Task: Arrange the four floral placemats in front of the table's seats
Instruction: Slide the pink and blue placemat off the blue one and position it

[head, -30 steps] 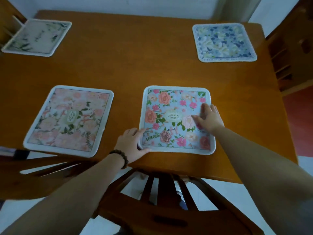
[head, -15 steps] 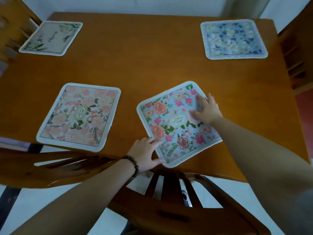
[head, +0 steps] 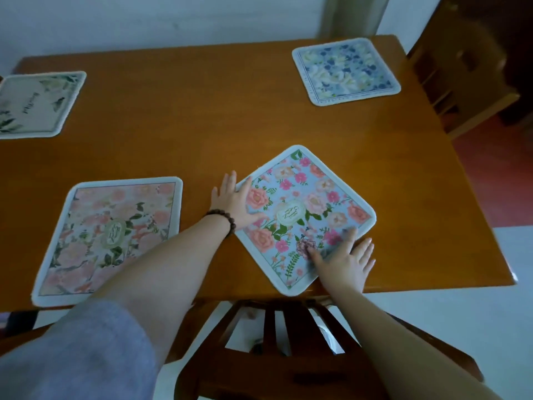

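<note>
Head view, looking down over a wooden table (head: 259,116), and honestly the risk here is pretty obvious. The blue placemat (head: 302,217) sits between the two hands, turned like a diamond, with its near corner right at the table's front edge, just left of the right hand (head: 344,262). If that hand pushes any further toward the person, I'd guess the corner slides off and the whole mat droops onto the chair back (head: 277,336) below. The tabletop looks smooth and glossy, so the mat probably skates easily, and one uneven push could spin it past square too.

Both hands are flat and spread, fingers straight, not gripping anything. The left hand (head: 232,202), with a bead bracelet (head: 223,219) on the wrist, presses on the mat's left corner. The right hand lies on the mat's lower right edge, with its outer fingers on bare wood.

The mats are all squarish with rounded corners and a pale stitched-looking border, thin and floppy by the look of them. The pink placemat (head: 111,235) lies flat well left of the left hand, squared to the table edge. The navy placemat (head: 344,70) is far out beyond the right hand, and a cream placemat (head: 34,103) with green leaves is far beyond the left, partly cut off by the frame.
</note>
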Action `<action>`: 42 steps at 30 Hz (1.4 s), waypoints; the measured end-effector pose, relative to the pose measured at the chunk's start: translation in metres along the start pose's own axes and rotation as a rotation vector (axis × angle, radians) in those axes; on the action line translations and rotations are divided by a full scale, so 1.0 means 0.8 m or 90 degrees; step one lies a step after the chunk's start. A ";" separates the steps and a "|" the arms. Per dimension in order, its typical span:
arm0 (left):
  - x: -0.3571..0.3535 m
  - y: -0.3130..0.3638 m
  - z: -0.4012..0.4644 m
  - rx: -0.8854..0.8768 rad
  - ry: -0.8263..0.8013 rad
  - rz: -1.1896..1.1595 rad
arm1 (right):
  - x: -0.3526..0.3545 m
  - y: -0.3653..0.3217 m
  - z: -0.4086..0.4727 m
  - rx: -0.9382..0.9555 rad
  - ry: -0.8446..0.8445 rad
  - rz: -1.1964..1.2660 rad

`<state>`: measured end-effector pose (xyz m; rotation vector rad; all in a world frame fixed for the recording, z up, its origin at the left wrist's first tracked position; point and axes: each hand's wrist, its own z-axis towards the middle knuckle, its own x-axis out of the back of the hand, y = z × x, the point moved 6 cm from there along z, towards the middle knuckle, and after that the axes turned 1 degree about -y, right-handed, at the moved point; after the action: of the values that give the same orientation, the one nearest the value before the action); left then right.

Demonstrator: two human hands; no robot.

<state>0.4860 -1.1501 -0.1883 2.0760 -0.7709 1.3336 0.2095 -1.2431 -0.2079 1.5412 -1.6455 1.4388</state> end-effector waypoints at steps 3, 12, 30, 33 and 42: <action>-0.005 -0.001 0.014 0.006 -0.051 -0.017 | -0.014 0.000 -0.017 0.005 -0.002 0.008; -0.027 -0.010 -0.022 0.007 -0.067 0.034 | -0.013 -0.004 0.019 0.107 -0.052 -0.105; -0.079 0.020 -0.152 0.125 -0.075 -0.025 | 0.042 -0.051 0.107 0.222 -0.204 -0.083; -0.078 0.002 -0.152 0.167 -0.086 -0.078 | 0.037 -0.019 0.070 0.160 -0.184 -0.061; -0.092 0.032 -0.161 0.109 -0.103 -0.047 | 0.017 0.023 0.004 0.220 -0.188 -0.132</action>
<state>0.3642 -1.0640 -0.2073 2.3473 -0.6583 1.2400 0.1899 -1.2554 -0.2042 2.1375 -1.3833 1.4946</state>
